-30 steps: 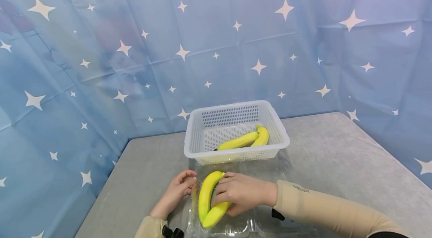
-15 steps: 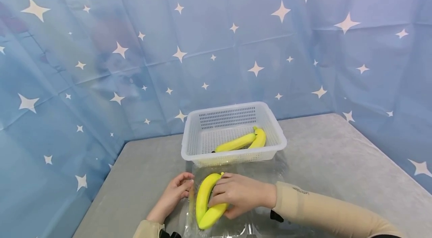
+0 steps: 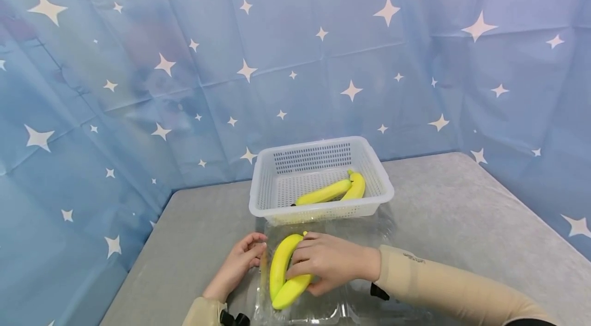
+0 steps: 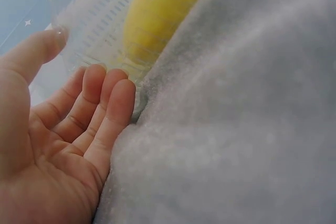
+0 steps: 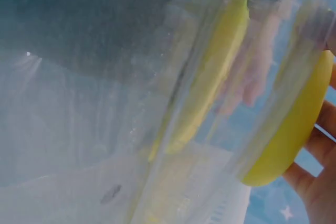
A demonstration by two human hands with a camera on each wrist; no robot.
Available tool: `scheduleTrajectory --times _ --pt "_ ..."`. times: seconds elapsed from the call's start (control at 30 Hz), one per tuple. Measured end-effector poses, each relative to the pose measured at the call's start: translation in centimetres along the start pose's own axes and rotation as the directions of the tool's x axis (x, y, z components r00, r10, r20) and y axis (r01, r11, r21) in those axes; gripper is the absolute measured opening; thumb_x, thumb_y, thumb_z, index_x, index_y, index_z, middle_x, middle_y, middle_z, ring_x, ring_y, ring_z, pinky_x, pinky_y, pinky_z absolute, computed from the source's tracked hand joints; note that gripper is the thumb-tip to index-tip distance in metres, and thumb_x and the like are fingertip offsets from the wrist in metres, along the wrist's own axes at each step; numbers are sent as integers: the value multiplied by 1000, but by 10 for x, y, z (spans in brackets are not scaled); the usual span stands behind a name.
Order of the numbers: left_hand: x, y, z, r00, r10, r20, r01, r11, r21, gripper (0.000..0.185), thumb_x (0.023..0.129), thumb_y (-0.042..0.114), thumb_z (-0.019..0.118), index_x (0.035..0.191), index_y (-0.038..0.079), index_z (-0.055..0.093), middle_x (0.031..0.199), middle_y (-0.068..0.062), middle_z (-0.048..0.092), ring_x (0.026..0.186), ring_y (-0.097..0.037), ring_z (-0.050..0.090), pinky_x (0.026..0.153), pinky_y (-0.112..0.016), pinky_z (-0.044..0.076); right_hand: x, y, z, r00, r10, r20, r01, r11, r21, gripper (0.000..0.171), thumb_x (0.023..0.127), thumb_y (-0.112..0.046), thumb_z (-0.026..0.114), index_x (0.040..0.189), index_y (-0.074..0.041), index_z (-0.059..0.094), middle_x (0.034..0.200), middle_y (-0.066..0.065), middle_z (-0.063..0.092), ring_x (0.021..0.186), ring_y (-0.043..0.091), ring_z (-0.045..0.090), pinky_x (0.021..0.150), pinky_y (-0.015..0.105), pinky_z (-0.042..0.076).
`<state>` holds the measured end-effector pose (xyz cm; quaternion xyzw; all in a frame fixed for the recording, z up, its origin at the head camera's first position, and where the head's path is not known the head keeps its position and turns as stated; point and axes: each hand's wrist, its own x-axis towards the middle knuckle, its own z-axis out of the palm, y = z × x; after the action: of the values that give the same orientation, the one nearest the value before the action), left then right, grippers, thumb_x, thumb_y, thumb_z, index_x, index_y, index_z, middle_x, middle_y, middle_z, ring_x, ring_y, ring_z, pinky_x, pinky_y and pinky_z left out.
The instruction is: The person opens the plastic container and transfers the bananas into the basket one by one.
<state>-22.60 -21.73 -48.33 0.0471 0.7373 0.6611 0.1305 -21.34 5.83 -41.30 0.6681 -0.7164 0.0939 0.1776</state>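
Right hand (image 3: 330, 262) curled over yellow banana bunch (image 3: 282, 270), fingers wrapped round it, holding it inside clear plastic clamshell tray (image 3: 318, 310) on grey table (image 3: 461, 213). Left hand (image 3: 237, 263) just left of grip, fingers relaxed and nearly straight, tips touching tray's left edge, gripping nothing. Beyond grip: white perforated basket (image 3: 263, 190) touching tray's far side, second banana bunch (image 3: 333, 190) lying in it. Behind: blue star-print curtain (image 3: 138, 84).
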Motion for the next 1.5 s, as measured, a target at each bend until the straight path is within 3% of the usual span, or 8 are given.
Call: scheduleTrajectory --times 0.23,0.87,1.2,1.5 --pt "1 -1 0 1000 -2 16 2 1000 6 41 96 24 61 123 -5 50 89 -4 55 78 -15 54 67 -28 50 -1 2 -3 1000 10 -9 -10 1000 13 35 81 -28 75 115 -25 67 100 -13 60 91 4 52 77 23 36" --pt "3 5 5 1000 -3 28 3 1000 1 39 97 21 59 124 -5 49 88 -3 55 75 -14 56 66 -28 51 -3 15 -5 1000 2 -31 -2 1000 -7 35 82 -30 74 115 -24 66 101 -12 61 93 6 55 79 23 39" --pt "4 2 2 1000 14 27 -13 1000 -15 37 96 19 59 121 -6 49 87 -4 56 74 -15 58 65 -28 51 -1 19 -8 999 -8 -43 6 998 -58 38 78 -30 76 115 -24 66 99 -11 61 90 6 55 79 25 42" --pt "2 -1 -1 1000 -1 16 1 1000 -10 38 96 23 61 121 -5 51 88 -5 55 75 -15 56 66 -28 51 2 20 -11 1000 -4 -31 3 1000 -25 39 79 -29 76 116 -24 66 102 -10 62 92 7 56 83 26 43"
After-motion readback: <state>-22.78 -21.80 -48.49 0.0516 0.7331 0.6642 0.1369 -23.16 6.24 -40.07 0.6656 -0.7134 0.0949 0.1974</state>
